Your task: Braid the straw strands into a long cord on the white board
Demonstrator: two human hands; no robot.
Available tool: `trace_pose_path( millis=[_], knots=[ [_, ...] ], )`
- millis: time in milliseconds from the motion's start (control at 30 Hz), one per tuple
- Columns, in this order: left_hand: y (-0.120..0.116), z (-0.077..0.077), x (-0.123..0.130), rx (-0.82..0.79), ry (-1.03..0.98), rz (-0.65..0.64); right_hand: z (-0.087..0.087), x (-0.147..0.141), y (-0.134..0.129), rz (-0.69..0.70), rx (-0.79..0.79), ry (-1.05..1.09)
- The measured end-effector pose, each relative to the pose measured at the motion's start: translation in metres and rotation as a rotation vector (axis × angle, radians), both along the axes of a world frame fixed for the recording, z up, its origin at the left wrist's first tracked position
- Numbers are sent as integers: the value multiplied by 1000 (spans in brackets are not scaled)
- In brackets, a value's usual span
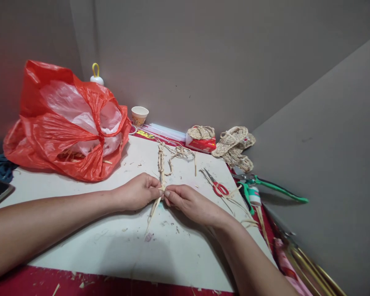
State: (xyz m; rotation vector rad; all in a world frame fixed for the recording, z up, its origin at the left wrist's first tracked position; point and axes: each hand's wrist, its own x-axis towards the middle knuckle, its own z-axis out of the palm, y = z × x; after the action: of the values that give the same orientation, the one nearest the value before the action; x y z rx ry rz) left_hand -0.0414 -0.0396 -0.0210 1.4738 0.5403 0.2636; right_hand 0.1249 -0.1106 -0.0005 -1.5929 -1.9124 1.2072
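Note:
A narrow braided straw strip (160,158) runs away from me over the white board (111,242). Its near end is pinched between the fingertips of my left hand (140,191) and my right hand (185,201), which nearly touch each other. Loose straw ends (153,211) stick out below the fingers toward me. Beside the strip's far part lies a tangle of thin cord (181,153). Red-handled scissors (217,185) rest to the right, with straw strands over them.
A red plastic bag (64,127) bulges at the left. Along the back are a paper cup (139,116), a red box (201,142) and woven straw pieces (234,144). Green-handled pliers (277,190) and a small white bottle (254,196) sit at the right. Grey walls rise behind.

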Motion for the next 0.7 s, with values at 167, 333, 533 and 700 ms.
trace_pose_path(
  millis=[167, 333, 533, 700],
  knots=[
    [2, -2, 0, 40, 45, -8, -3, 2, 1, 6, -28, 23],
    [3, -1, -1, 73, 95, 20, -4, 1, 1, -28, -35, 35],
    [4, -1, -3, 93, 101, 6, -10, 1, 2, -53, -35, 76],
    [2, -2, -3, 121, 98, 24, -14, -4, 2, -156, -90, 173]
  ],
)
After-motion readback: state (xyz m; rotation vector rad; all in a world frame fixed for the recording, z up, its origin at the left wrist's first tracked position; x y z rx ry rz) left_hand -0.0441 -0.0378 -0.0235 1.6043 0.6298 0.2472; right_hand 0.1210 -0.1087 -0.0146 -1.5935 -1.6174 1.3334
